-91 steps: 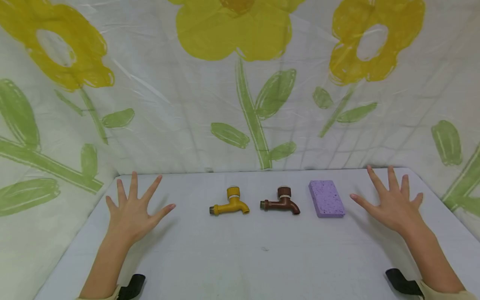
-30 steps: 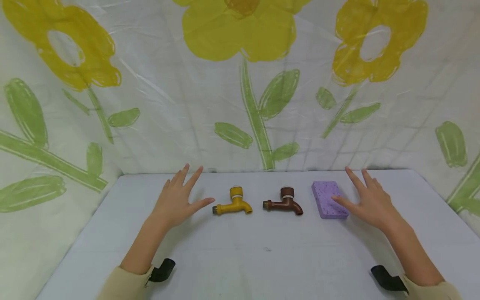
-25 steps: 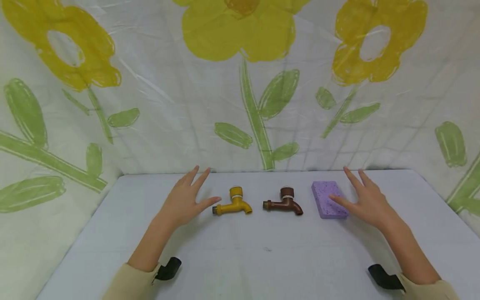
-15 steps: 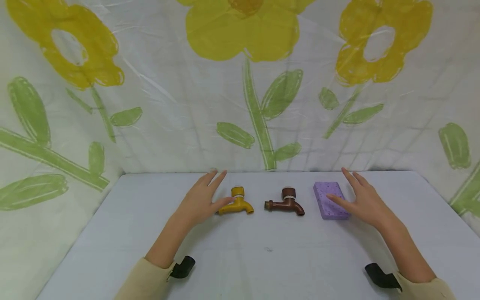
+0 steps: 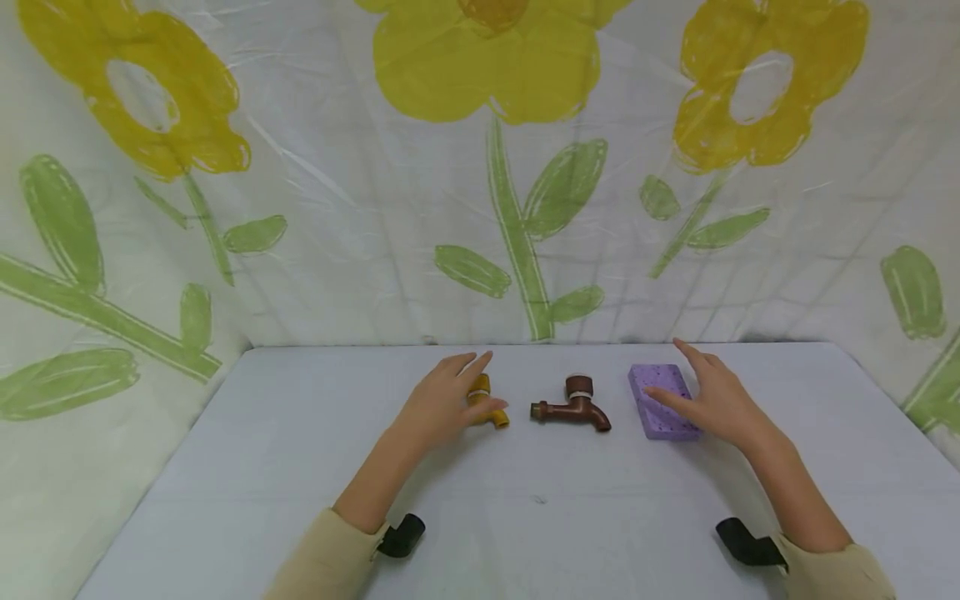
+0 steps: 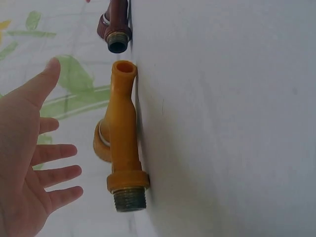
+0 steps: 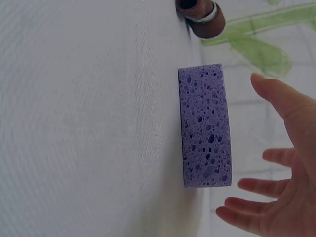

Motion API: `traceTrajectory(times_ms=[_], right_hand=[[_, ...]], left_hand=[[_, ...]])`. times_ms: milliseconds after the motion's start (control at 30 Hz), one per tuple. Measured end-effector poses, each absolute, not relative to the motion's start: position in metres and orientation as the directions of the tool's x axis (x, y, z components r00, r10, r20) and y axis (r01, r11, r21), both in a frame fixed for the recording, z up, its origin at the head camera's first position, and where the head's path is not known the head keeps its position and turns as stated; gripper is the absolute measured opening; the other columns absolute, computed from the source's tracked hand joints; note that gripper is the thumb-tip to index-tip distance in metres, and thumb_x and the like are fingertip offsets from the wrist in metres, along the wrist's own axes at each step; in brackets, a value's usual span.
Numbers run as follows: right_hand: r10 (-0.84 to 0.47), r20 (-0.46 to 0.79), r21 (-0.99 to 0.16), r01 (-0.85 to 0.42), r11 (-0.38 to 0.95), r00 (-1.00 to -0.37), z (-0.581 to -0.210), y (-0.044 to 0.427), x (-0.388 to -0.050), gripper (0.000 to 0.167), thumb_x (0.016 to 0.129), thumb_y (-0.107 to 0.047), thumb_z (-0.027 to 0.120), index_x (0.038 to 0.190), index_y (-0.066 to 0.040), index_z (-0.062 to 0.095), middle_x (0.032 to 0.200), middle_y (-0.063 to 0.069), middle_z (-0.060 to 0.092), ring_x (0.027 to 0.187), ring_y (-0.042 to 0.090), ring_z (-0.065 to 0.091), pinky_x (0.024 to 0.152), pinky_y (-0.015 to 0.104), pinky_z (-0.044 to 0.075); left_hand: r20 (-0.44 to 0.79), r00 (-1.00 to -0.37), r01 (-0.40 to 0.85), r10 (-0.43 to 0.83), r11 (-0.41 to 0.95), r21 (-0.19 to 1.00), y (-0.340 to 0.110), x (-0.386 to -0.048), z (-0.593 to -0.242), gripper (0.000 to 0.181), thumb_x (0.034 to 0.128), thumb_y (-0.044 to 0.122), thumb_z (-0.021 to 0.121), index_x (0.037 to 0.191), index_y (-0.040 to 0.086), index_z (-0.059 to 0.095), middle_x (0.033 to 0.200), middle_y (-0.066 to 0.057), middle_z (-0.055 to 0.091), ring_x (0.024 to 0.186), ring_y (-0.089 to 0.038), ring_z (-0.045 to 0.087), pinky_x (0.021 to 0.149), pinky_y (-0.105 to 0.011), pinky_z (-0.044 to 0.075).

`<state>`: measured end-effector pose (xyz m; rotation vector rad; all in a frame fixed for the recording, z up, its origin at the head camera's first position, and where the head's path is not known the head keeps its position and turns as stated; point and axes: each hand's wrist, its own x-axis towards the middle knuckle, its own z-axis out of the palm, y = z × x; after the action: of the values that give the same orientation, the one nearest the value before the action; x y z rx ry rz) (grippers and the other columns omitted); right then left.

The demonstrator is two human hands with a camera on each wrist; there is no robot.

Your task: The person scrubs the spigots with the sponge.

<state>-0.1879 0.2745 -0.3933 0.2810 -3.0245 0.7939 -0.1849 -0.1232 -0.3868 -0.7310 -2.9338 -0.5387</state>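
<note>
A yellow tap (image 5: 501,420) lies on the white table, partly covered in the head view by the left hand (image 5: 442,402), which hovers above it with fingers spread. In the left wrist view a gap shows between that hand (image 6: 24,163) and the yellow tap (image 6: 123,133). The right hand (image 5: 722,402) is held over the right side of a purple sponge (image 5: 662,404), fingers extended. The right wrist view shows the sponge (image 7: 205,126) apart from the hand (image 7: 286,192). Neither hand holds anything.
Between the yellow tap and the sponge lies a brown tap (image 5: 573,408). Behind the white table (image 5: 540,533) hangs a pale sheet (image 5: 360,283) painted with yellow flowers and green leaves. Black curved pieces (image 5: 402,536) stick out at both wrists.
The left hand has moved right, from beside the yellow tap to over it. The right hand has shifted left, from beside the sponge to over its edge. The taps and sponge lie as before.
</note>
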Motion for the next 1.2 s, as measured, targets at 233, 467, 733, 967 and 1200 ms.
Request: traceTrajectory(times_ms=[233, 467, 733, 967, 1200], right_hand=[[-0.182, 0.055, -0.494, -0.185, 0.849, -0.982, -0.397, 0.272, -0.192, 0.104, 0.095, -0.048, 0.077, 0.16, 0.013, 0.024, 0.148, 0.049, 0.037, 0.134, 0.066, 0.04, 0.106, 0.079, 0.04], [-0.182, 0.054, -0.52, -0.183, 0.834, -0.982, -0.4, 0.269, -0.195, 0.104, 0.092, -0.045, 0.08, 0.159, 0.013, 0.026, 0.14, 0.048, 0.046, 0.127, 0.062, 0.049, 0.1, 0.075, 0.047], [-0.17, 0.044, -0.572, -0.165, 0.804, -0.984, -0.403, 0.268, -0.198, 0.106, 0.089, -0.043, 0.083, 0.158, 0.014, 0.026, 0.139, 0.049, 0.045, 0.128, 0.061, 0.048, 0.1, 0.073, 0.047], [-0.162, -0.002, -0.607, -0.128, 0.784, -0.987, -0.405, 0.269, -0.199, 0.102, 0.088, -0.042, 0.084, 0.155, 0.013, 0.032, 0.134, 0.047, 0.046, 0.122, 0.057, 0.05, 0.095, 0.07, 0.051], [-0.143, -0.04, -0.612, -0.089, 0.786, -0.989, -0.409, 0.271, -0.201, 0.096, 0.087, -0.043, 0.084, 0.151, 0.01, 0.038, 0.13, 0.044, 0.045, 0.117, 0.053, 0.049, 0.088, 0.063, 0.052]], left_hand=[[0.165, -0.857, 0.512, 0.487, 0.779, 0.36, -0.103, -0.184, -0.388, 0.072, 0.1016, 0.047, 0.068, 0.157, 0.006, 0.049, 0.152, -0.021, 0.055, 0.143, -0.038, 0.051, 0.118, -0.051, 0.046], [0.264, -0.814, 0.58, 0.517, 0.726, 0.37, -0.083, -0.185, -0.392, 0.063, 0.1003, 0.04, 0.073, 0.15, 0.005, 0.058, 0.144, -0.021, 0.062, 0.136, -0.038, 0.058, 0.109, -0.051, 0.054], [0.215, -0.832, 0.544, 0.511, 0.68, 0.491, -0.063, -0.189, -0.395, 0.057, 0.1015, 0.037, 0.073, 0.149, 0.007, 0.06, 0.143, -0.015, 0.064, 0.134, -0.032, 0.06, 0.109, -0.047, 0.055], [0.212, -0.849, 0.495, 0.484, 0.59, 0.638, -0.054, -0.197, -0.407, 0.049, 0.0981, 0.026, 0.078, 0.14, 0.004, 0.067, 0.134, -0.014, 0.07, 0.122, -0.03, 0.067, 0.101, -0.043, 0.059], [0.156, -0.859, 0.42, 0.488, 0.494, 0.761, -0.047, -0.201, -0.416, 0.039, 0.0953, 0.019, 0.082, 0.13, 0.003, 0.073, 0.123, -0.016, 0.074, 0.108, -0.03, 0.073, 0.092, -0.034, 0.062]])
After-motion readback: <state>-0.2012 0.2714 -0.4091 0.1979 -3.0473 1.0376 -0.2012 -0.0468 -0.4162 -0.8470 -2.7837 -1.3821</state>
